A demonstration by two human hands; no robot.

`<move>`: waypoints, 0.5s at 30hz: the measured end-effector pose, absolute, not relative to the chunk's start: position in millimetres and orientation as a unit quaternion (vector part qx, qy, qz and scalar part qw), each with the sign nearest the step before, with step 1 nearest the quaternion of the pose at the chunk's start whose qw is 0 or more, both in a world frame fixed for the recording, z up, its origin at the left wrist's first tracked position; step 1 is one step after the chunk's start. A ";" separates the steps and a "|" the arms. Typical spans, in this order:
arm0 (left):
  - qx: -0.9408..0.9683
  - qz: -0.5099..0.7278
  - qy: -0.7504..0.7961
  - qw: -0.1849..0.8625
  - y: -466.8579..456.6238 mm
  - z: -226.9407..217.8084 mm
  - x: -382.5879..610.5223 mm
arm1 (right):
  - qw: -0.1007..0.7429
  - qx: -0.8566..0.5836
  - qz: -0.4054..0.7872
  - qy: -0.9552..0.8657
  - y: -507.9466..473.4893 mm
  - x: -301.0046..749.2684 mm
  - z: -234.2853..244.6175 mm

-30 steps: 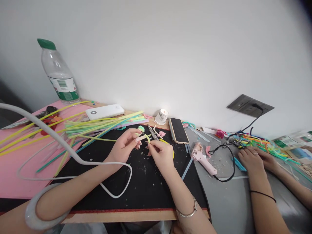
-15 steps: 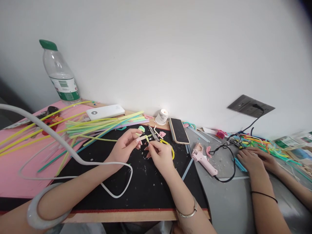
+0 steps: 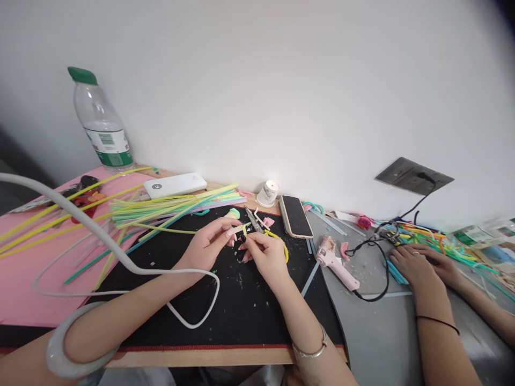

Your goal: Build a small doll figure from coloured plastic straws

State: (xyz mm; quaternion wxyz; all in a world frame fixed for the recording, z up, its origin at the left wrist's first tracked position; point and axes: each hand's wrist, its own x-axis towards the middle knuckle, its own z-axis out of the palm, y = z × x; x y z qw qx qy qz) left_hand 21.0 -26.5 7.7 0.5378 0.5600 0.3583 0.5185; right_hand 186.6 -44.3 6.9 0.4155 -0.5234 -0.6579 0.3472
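Observation:
My left hand [image 3: 205, 246] is closed in a pinch above the black mat [image 3: 241, 316], fingertips on a short pale yellow-green pipe cleaner piece [image 3: 240, 229]. My right hand [image 3: 267, 257] meets it from the other side, thumb and forefinger pinching the same piece at its right end; its exact shape is hard to make out. Just behind the fingers lie pliers [image 3: 252, 219], a light green fuzzy bit [image 3: 232, 214] and a small pink piece [image 3: 269, 221]. A bent yellow pipe cleaner [image 3: 286, 252] shows beside my right hand.
A pastel pipe cleaner bundle [image 3: 161, 209] and power bank [image 3: 175, 185] lie left, near a bottle [image 3: 107, 128]. A white cable [image 3: 120, 252] loops over my left forearm. Rightward are a paper cup [image 3: 268, 193], phone [image 3: 295, 216], pink glue gun [image 3: 337, 265] and a co-worker's hands [image 3: 418, 265].
My hands stay almost in place, with the fingertips shifting slightly on the pipe cleaner piece. The view has moved a little. The co-worker's hands barely move.

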 end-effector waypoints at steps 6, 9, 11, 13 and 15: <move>0.587 0.525 0.340 0.514 -25.1 5.2 20.9 | 0.417 -0.524 0.379 -0.640 -43.3 186.2 7.0; 0.598 0.523 0.336 0.506 -25.7 5.4 21.1 | 0.414 -0.524 0.385 -0.637 -43.2 186.1 7.9; 0.599 0.522 0.335 0.506 -26.1 5.7 20.9 | 0.412 -0.523 0.385 -0.639 -43.1 186.4 7.5; 0.599 0.521 0.333 0.508 -26.4 6.0 20.6 | 0.408 -0.522 0.384 -0.644 -43.0 187.0 6.3; 0.600 0.520 0.332 0.510 -26.3 6.3 20.6 | 0.405 -0.522 0.382 -0.646 -43.0 187.6 5.2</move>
